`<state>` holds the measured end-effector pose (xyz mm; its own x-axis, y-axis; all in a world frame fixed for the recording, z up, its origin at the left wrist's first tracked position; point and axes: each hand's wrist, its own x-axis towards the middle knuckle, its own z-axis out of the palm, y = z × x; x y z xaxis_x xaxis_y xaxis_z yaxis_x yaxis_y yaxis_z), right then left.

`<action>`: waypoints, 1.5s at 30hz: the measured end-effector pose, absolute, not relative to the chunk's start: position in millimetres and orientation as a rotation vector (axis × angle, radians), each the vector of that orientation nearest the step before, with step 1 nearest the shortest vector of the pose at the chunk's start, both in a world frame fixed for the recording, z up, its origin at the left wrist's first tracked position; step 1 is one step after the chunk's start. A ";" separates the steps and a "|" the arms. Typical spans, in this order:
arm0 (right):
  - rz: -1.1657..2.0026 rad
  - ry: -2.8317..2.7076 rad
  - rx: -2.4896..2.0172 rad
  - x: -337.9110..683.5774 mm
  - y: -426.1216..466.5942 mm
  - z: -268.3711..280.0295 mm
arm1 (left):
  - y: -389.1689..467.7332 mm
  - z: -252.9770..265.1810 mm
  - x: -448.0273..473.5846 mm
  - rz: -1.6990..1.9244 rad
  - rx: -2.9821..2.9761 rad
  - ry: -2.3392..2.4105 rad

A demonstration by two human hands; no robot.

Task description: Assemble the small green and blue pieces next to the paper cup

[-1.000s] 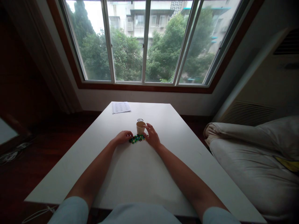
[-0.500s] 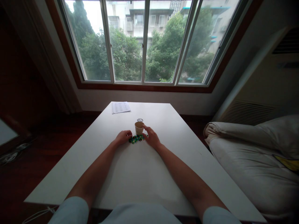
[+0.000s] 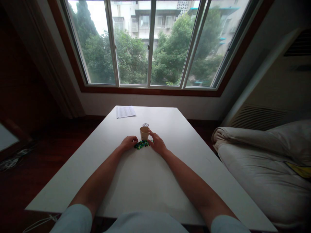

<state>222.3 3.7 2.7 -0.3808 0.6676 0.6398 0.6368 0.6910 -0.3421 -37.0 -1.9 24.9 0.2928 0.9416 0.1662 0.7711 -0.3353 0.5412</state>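
The left hand [image 3: 128, 142] curls beside the pile of small green-and-dark beads [image 3: 141, 145], its grip unclear; the right hand [image 3: 157, 142] is open at the rim of the upright tan paper cup [image 3: 144, 134] just beyond, on the white tabletop [image 3: 145, 181]. Probably light and easily dented, it suits a gentle mid-wall hold.

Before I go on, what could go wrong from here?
The cup stands upright with the right hand at its right side; a nudge might tip it. The loose pieces lie just in front of it, so a sliding cup could scatter them. The left hand, at their left end, might also sweep some aside.
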 end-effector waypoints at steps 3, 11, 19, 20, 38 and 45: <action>0.059 -2.108 -0.995 222.0 4.3 1.5 | 0.0 20.4 -36.9 0.722 2.234 1.520; 0.058 -2.110 -0.973 222.4 2.9 4.3 | 0.2 17.7 -30.5 0.896 2.191 1.535; 0.058 -2.052 -0.973 222.0 -2.6 12.2 | -6.3 24.3 -18.9 1.038 2.066 1.545; 0.059 -2.047 -0.978 222.2 -2.4 11.9 | -6.3 24.3 -18.0 1.071 2.039 1.531; 0.087 -2.026 -0.974 224.1 3.4 6.4 | -13.8 22.4 -12.1 0.860 2.396 1.509; 0.100 -2.016 -0.969 224.1 2.4 6.7 | -10.9 18.3 -16.6 0.725 2.478 1.476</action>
<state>224.1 2.4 6.7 -0.3165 0.6661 0.6754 0.5960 0.6936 -0.4047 -16.6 -10.9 18.3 0.3925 0.8620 0.3208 0.7806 -0.4966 0.3794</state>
